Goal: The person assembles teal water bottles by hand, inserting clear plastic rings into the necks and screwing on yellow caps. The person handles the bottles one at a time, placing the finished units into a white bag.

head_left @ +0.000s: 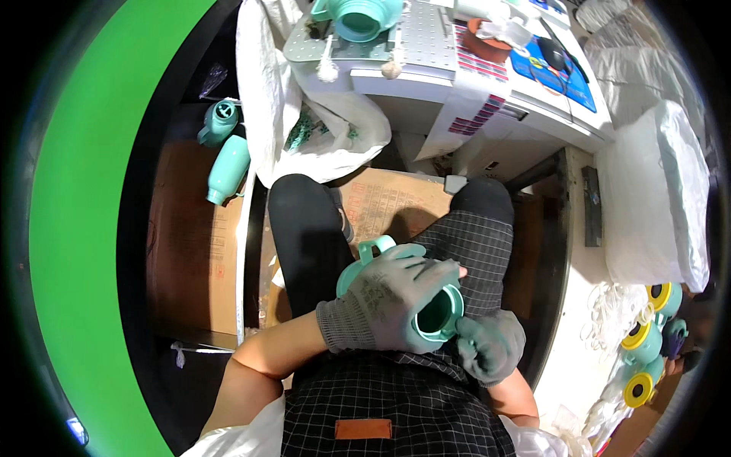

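Note:
A mint-green plastic jug body [347, 279] with a loop handle lies tilted over my lap, its round open mouth turned toward my right. My left hand [384, 301], in a grey knit glove, is wrapped over the jug and holds it. Much of the jug is hidden under that hand. My right hand [491, 348], gloved in the same grey, is closed right at the rim of the mouth. Its fingers are curled, and whatever they pinch cannot be made out. A black checked apron [381, 385] covers my lap beneath both hands.
Ahead stands a white table [411, 82] bearing another mint-green jug [359, 21] and a computer mouse [551, 53]. A white sack [339, 145] with green scraps hangs beneath. Mint-green bottles [230, 169] lie at left; yellow-ringed green pieces [642, 340] and a white bag [651, 198] are at right.

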Motion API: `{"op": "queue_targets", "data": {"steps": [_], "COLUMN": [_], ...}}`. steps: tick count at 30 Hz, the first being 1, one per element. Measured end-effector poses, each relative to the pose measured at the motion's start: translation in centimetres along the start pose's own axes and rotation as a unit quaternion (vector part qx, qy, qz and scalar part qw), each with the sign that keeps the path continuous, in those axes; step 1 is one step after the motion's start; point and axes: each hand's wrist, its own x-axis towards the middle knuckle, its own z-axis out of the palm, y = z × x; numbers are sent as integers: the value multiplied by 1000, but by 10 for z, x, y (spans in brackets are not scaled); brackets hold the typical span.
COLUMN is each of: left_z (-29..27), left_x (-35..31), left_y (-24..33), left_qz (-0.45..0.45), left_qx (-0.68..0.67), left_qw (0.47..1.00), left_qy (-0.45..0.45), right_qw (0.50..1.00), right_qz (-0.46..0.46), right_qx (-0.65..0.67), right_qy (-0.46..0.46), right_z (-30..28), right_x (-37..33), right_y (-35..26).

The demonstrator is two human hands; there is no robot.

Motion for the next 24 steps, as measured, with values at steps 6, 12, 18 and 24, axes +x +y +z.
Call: {"op": "queue_targets", "data": {"steps": [6, 12, 18, 24], "left_z": [-1, 6, 1, -17], "left_x": [-23, -29, -18, -4], "left_y": [-20, -15, -7, -9], "left_qz": [-49, 4, -3, -42], "left_qx": [-42, 4, 31, -58], "left_qw": [997, 1000, 999, 997], "left_qy": [31, 24, -16, -42], "right_qw": [961, 945, 941, 952], "right_qz": [24, 143, 114, 173], "right_qx": [55, 176, 249, 115], "right_qy": [270, 238, 200, 225], "right_z": [-17, 32, 113, 69], "right_x": [20, 92, 177, 33], "right_y": [22, 41, 71, 86]}}
